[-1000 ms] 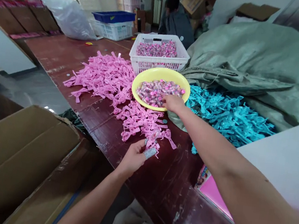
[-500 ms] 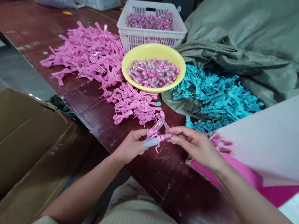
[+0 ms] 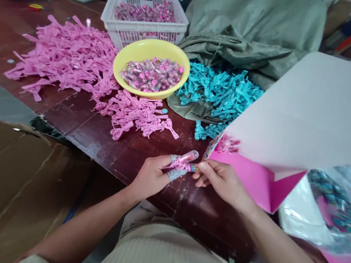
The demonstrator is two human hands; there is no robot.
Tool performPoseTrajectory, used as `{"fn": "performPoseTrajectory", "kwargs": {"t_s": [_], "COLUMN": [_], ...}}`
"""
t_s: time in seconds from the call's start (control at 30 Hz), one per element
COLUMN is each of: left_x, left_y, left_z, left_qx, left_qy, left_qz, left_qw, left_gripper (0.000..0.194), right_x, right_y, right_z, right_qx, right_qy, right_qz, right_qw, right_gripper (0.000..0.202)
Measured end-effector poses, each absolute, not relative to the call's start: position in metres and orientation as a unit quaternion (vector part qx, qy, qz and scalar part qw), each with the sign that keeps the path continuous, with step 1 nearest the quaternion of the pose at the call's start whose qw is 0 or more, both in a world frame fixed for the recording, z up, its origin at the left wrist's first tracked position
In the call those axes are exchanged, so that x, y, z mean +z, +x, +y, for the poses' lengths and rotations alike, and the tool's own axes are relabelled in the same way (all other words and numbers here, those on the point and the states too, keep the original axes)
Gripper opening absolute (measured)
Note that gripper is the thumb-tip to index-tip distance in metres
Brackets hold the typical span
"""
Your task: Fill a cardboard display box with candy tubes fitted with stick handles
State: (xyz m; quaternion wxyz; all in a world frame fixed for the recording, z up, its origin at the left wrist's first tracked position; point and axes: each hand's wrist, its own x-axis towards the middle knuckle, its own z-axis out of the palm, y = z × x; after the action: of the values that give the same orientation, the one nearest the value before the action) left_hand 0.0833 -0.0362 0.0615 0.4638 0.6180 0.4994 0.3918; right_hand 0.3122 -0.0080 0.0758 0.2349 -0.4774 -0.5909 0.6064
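Observation:
Wrapped fingertips of my left hand (image 3: 155, 173) pinch a pink plastic piece (image 3: 179, 163) with a clear rounded capsule (image 3: 190, 155) sticking up from it. My right hand (image 3: 221, 180) grips the end of a small clear tube (image 3: 194, 168) with coloured bits inside, which meets the pink piece. Both hands are over the dark red table (image 3: 164, 140). Beyond them lies a pile of pink pieces (image 3: 71, 56), and a yellow bowl (image 3: 118, 73) holds many small clear capsules with pink ends.
A white basket (image 3: 144, 27) of similar capsules stands behind the bowl. Turquoise pieces (image 3: 220, 90) lie on grey-green cloth (image 3: 253, 16). An open white and pink box (image 3: 312, 111) is at right, near plastic bags (image 3: 308, 211). A cardboard box (image 3: 2, 177) stands at lower left.
The view has swung right, so the piles, bowl and basket appear further left and more of the open box shows. The pieces in my hands are now tilted more to the right.

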Motion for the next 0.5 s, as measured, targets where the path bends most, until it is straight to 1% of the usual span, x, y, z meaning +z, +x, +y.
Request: {"fn": "performPoseTrajectory", "kwargs": {"t_s": [0.1,0.13,0.2,0.27,0.3,0.37,0.4,0.43,0.47,0.5], "left_x": [0.061,0.061,0.060,0.059,0.059,0.057,0.055,0.053,0.050,0.046], "left_y": [0.095,0.099,0.107,0.114,0.117,0.125,0.129,0.134,0.140,0.145], "left_z": [-0.035,-0.036,-0.038,-0.040,-0.042,-0.044,-0.044,-0.044,-0.043,-0.041], "left_qx": [0.373,0.367,0.359,0.356,0.354,0.341,0.333,0.325,0.317,0.314], "left_qy": [0.621,0.627,0.644,0.660,0.664,0.664,0.663,0.659,0.654,0.648], "left_qz": [0.484,0.478,0.462,0.449,0.446,0.448,0.450,0.454,0.458,0.464], "left_qw": [0.490,0.494,0.493,0.486,0.485,0.492,0.498,0.505,0.512,0.516], "left_gripper": [0.033,0.033,0.033,0.034,0.034,0.031,0.029,0.030,0.034,0.043], "right_x": [0.083,0.084,0.085,0.084,0.083,0.082,0.082,0.082,0.083,0.085], "right_y": [0.332,0.338,0.349,0.358,0.361,0.366,0.368,0.369,0.370,0.372], "right_z": [-0.021,-0.025,-0.032,-0.037,-0.039,-0.042,-0.042,-0.043,-0.043,-0.041], "right_qx": [0.588,0.581,0.570,0.558,0.548,0.524,0.516,0.514,0.515,0.515], "right_qy": [-0.458,-0.456,-0.476,-0.508,-0.516,-0.505,-0.488,-0.468,-0.452,-0.445], "right_qz": [-0.615,-0.623,-0.629,-0.627,-0.631,-0.651,-0.663,-0.672,-0.677,-0.680], "right_qw": [0.257,0.259,0.231,0.195,0.188,0.217,0.238,0.256,0.267,0.275], "right_gripper": [0.052,0.049,0.037,0.050,0.052,0.046,0.049,0.057,0.059,0.053]}}
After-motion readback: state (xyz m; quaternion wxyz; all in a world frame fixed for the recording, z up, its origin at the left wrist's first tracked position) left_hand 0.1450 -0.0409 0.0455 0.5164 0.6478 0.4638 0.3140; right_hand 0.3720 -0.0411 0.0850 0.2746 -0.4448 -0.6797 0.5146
